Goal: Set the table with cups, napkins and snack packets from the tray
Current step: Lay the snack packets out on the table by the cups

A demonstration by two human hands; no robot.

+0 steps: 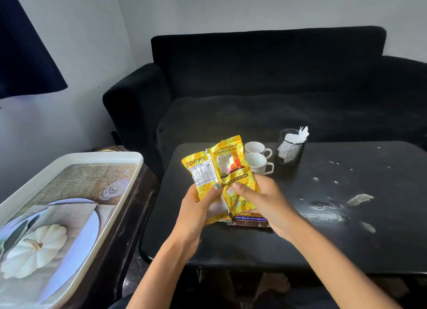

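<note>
At frame centre our left hand (200, 207) and right hand (261, 200) curl round yellow snack packets (227, 170), held above the black table (346, 227), thumbs pinching their faces. The slippery foil could slide free, or swing into the two cups (257, 157) just behind. A dark packet (250, 222) lies beneath; the mesh napkin holder (291, 148) stands upper right, the tray (76, 160) lower left.

Bare forearms, sleeveless; left hand (200, 207) thumbnail seemingly painted green
</note>
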